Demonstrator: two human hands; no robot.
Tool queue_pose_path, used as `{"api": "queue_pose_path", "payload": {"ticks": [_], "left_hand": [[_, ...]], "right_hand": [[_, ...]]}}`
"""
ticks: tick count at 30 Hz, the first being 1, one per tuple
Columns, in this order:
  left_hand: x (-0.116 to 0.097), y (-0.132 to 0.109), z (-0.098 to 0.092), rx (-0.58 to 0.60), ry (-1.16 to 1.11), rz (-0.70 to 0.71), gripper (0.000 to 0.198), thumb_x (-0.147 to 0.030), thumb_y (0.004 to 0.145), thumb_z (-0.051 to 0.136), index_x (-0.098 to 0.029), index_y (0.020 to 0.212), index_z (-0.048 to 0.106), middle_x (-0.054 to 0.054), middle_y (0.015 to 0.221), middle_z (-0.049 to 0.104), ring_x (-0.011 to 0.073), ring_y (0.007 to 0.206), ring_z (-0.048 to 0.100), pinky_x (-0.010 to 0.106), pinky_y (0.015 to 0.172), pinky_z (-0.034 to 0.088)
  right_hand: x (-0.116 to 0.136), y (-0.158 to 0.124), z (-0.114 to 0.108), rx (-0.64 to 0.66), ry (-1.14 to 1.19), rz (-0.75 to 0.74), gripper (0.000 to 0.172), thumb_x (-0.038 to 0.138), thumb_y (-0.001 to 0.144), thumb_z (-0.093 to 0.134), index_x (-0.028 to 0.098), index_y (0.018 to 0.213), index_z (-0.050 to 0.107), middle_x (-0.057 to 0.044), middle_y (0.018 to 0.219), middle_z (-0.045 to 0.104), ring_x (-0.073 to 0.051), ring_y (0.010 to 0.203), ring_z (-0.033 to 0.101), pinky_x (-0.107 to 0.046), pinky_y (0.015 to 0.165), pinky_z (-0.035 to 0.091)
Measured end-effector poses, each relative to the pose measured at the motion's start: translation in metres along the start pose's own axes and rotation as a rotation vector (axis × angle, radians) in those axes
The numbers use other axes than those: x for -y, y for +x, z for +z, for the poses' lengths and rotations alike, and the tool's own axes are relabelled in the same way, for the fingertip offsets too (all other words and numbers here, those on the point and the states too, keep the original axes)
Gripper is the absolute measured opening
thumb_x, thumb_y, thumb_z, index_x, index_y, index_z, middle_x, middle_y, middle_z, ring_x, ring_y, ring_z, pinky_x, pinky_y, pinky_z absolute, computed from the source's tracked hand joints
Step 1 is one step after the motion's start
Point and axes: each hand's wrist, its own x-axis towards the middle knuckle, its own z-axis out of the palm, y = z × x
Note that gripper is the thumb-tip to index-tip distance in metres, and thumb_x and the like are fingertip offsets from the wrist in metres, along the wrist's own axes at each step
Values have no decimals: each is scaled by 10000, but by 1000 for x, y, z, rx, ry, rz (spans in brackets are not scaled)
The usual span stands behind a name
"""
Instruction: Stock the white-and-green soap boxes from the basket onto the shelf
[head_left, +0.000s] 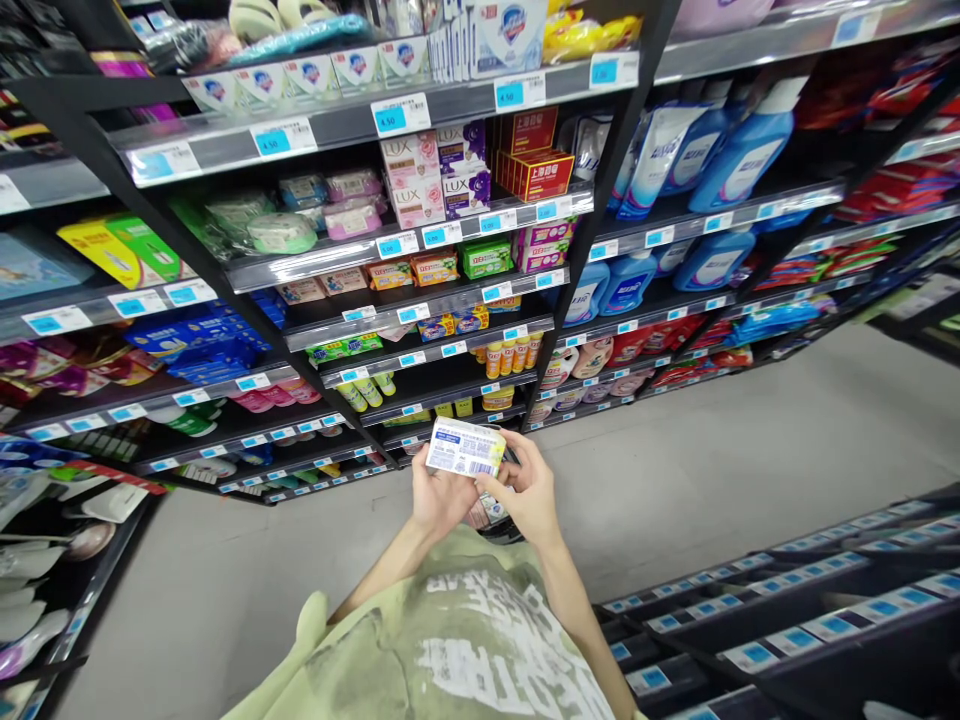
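In the middle of the view I hold a small white soap box, its printed side with blue text and a barcode turned up to me. My left hand supports it from beneath, with the thumb along the left end. The fingers of my right hand close round its right end, where a yellow-green patch shows. Beneath the hands, partly hidden by them, are a few small pink and white packs; what they rest in I cannot make out.
Ahead stands a shelf rack with boxed soaps, red soap boxes and price tags along the edges. Blue detergent bottles are to the right. Grey floor runs between the racks; another rack is at lower right.
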Motion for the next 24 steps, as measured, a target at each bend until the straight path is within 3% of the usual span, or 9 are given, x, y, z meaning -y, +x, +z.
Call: {"api": "queue_pose_path", "payload": {"ticks": [14, 18, 21, 24], "left_hand": [[0, 0, -3, -11, 27, -2, 725, -735, 847, 420, -167, 1222, 669, 166, 1342, 668, 423, 1339, 524, 589, 1074, 425], [2, 1, -3, -57, -35, 26, 685, -692, 865, 423, -170, 1235, 666, 147, 1335, 679, 400, 1337, 538, 561, 1078, 442], [2, 1, -5, -58, 2, 71, 704, -695, 871, 417, -168, 1279, 642, 152, 1343, 671, 392, 1318, 557, 551, 1060, 454], [2, 0, -8, -13, 62, 95, 780, -765, 850, 401, -172, 1309, 619, 168, 1347, 658, 401, 1291, 570, 561, 1026, 466]], "right_hand": [[0, 0, 1, -10, 3, 17, 600, 247, 722, 875, 252, 1270, 630, -93, 1309, 671, -77, 547, 600, -247, 545, 531], [-1, -2, 4, -28, -18, 10, 693, 223, 716, 878, 288, 1345, 594, -97, 1367, 656, -60, 537, 576, -241, 547, 529], [-4, -6, 8, -89, -69, -61, 772, 192, 709, 873, 286, 1411, 564, -110, 1351, 685, -102, 604, 615, -269, 591, 558], [-7, -10, 11, -138, -201, -189, 654, 167, 714, 852, 271, 1329, 654, -91, 1211, 756, -148, 650, 639, -320, 656, 584]]}}
